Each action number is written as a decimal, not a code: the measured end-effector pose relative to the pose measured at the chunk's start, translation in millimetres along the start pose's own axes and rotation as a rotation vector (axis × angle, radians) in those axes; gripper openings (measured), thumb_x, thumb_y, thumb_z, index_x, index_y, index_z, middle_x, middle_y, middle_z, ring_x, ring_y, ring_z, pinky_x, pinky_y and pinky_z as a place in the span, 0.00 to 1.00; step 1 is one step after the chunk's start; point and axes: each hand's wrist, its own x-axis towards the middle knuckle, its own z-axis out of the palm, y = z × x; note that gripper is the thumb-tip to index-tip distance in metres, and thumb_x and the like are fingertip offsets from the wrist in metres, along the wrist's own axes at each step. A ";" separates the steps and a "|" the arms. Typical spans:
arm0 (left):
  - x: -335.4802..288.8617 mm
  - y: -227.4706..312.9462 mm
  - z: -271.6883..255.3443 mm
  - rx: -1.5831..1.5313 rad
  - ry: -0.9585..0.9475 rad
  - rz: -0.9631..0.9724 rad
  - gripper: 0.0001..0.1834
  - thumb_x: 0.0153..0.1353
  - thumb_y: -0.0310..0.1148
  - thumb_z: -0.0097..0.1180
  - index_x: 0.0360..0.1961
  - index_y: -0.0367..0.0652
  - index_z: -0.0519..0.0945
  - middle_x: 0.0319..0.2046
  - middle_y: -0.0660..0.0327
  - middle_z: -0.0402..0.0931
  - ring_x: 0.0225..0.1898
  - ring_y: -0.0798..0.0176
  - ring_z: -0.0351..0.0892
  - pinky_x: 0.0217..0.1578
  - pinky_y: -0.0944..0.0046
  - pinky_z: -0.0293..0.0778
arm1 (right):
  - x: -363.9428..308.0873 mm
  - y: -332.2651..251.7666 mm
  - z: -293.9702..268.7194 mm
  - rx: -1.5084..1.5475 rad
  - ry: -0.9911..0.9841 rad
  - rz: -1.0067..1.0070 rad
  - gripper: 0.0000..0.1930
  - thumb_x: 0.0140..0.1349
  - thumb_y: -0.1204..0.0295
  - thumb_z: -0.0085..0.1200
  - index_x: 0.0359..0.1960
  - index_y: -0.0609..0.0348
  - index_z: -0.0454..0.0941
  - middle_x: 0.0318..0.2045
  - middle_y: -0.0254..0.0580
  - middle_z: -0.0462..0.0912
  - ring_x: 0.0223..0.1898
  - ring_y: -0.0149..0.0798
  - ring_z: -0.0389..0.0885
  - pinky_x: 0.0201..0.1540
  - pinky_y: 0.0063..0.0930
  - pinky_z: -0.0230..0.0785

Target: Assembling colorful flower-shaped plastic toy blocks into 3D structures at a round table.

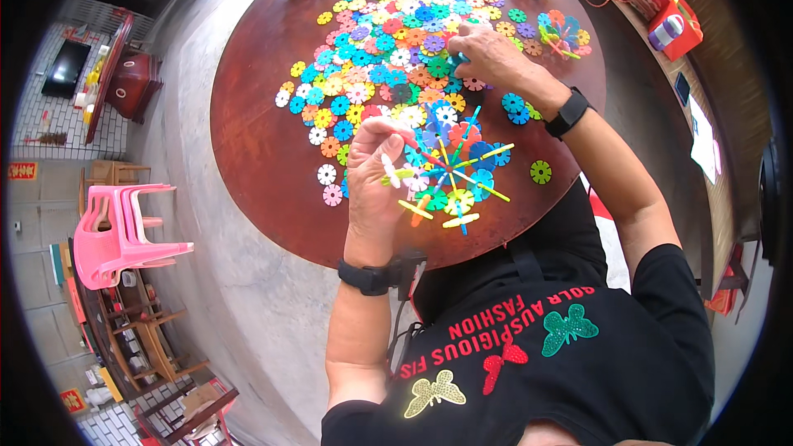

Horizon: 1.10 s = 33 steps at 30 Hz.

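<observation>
My left hand [376, 169] pinches a multicoloured assembly of interlocking plastic discs [450, 167] above the near part of the round table. Its notched discs stand out at many angles, in blue, green, yellow, red and orange. A white disc [391, 170] sits by the thumb. Over the far right part of the loose disc pile [396, 49], my right hand [489, 56] has its fingers closed around a teal disc [458, 59]. Those fingertips are partly hidden by the hand itself.
The round brown table [256, 149] carries the pile. Finished-looking disc clusters [564, 34] stand along its far edge. A green disc [540, 171] lies alone at the right. Pink stacked chairs [124, 231] stand on the floor at left. A red box [679, 29] rests on the right-hand ledge.
</observation>
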 end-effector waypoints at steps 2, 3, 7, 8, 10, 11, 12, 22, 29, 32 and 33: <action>-0.3 -0.4 0.3 -0.004 -0.005 -0.003 0.04 0.62 0.28 0.56 0.37 0.43 0.75 0.33 0.64 0.77 0.36 0.73 0.74 0.38 0.73 0.70 | -1.6 -1.5 -5.4 0.042 0.056 -0.033 0.14 0.51 0.68 0.60 0.39 0.55 0.77 0.36 0.46 0.74 0.42 0.50 0.75 0.43 0.42 0.69; -0.5 -0.6 1.0 0.000 0.002 -0.006 0.04 0.62 0.29 0.56 0.37 0.43 0.75 0.33 0.64 0.77 0.36 0.73 0.74 0.38 0.73 0.70 | -2.6 -1.3 -6.8 0.085 0.113 -0.063 0.14 0.52 0.67 0.60 0.40 0.55 0.77 0.35 0.45 0.74 0.41 0.50 0.76 0.42 0.42 0.69; -0.9 -1.5 1.9 -0.006 0.006 -0.013 0.04 0.62 0.28 0.56 0.37 0.43 0.75 0.34 0.63 0.78 0.36 0.73 0.74 0.38 0.73 0.70 | 17.2 -1.0 2.2 0.081 0.210 -0.028 0.13 0.54 0.66 0.59 0.41 0.53 0.78 0.35 0.45 0.74 0.40 0.49 0.76 0.42 0.42 0.70; -1.1 -0.7 2.7 -0.004 0.004 -0.016 0.04 0.62 0.28 0.56 0.37 0.43 0.75 0.34 0.63 0.78 0.36 0.73 0.74 0.38 0.73 0.70 | 24.0 -3.7 6.5 0.008 0.208 -0.046 0.12 0.55 0.66 0.58 0.41 0.52 0.78 0.35 0.45 0.75 0.40 0.49 0.77 0.42 0.42 0.71; -1.4 1.3 4.6 -0.011 0.009 0.000 0.04 0.63 0.28 0.55 0.38 0.43 0.75 0.34 0.63 0.78 0.36 0.73 0.75 0.38 0.73 0.71 | 32.4 -6.8 12.9 -0.106 0.127 -0.019 0.11 0.57 0.66 0.55 0.41 0.51 0.79 0.36 0.45 0.76 0.40 0.47 0.78 0.42 0.40 0.72; -1.4 1.0 4.6 -0.011 0.010 0.000 0.04 0.63 0.28 0.55 0.38 0.43 0.75 0.34 0.63 0.78 0.36 0.73 0.75 0.38 0.73 0.71 | 33.8 -3.9 15.3 -0.106 0.127 -0.021 0.11 0.57 0.66 0.55 0.41 0.51 0.79 0.36 0.45 0.76 0.40 0.47 0.78 0.42 0.40 0.72; -1.1 0.1 4.6 -0.017 0.003 0.002 0.04 0.63 0.28 0.55 0.38 0.43 0.75 0.34 0.63 0.78 0.36 0.73 0.75 0.39 0.72 0.71 | 35.4 -0.4 17.3 -0.136 0.135 -0.040 0.11 0.57 0.66 0.54 0.40 0.53 0.79 0.35 0.45 0.76 0.39 0.47 0.78 0.42 0.40 0.72; 0.4 -5.5 -0.3 0.027 0.032 -0.061 0.03 0.64 0.28 0.54 0.37 0.43 0.75 0.33 0.64 0.76 0.35 0.74 0.73 0.37 0.73 0.71 | -23.4 -6.4 -30.2 0.257 0.331 -0.111 0.07 0.63 0.72 0.47 0.32 0.64 0.73 0.25 0.42 0.76 0.29 0.41 0.77 0.31 0.33 0.68; 2.4 -18.1 -14.7 -0.005 0.111 -0.158 0.03 0.65 0.29 0.53 0.37 0.43 0.75 0.33 0.63 0.76 0.33 0.72 0.74 0.36 0.72 0.72 | -117.0 -54.3 -89.6 1.353 -0.165 0.133 0.07 0.68 0.73 0.41 0.37 0.62 0.71 0.28 0.33 0.78 0.23 0.21 0.76 0.27 0.16 0.70; 3.1 -22.9 -15.8 -0.004 0.133 -0.199 0.03 0.67 0.31 0.51 0.38 0.45 0.72 0.32 0.64 0.75 0.33 0.72 0.75 0.34 0.69 0.73 | -121.2 -58.9 -81.1 1.144 -0.127 0.045 0.07 0.68 0.73 0.42 0.37 0.63 0.71 0.27 0.35 0.77 0.29 0.26 0.78 0.28 0.19 0.71; 3.5 -23.3 -14.7 -0.035 0.134 -0.216 0.03 0.67 0.32 0.49 0.38 0.45 0.71 0.31 0.65 0.74 0.33 0.72 0.75 0.34 0.69 0.74 | -120.9 -57.1 -75.9 1.146 -0.118 0.047 0.07 0.68 0.73 0.42 0.37 0.63 0.71 0.27 0.35 0.77 0.29 0.26 0.78 0.28 0.19 0.71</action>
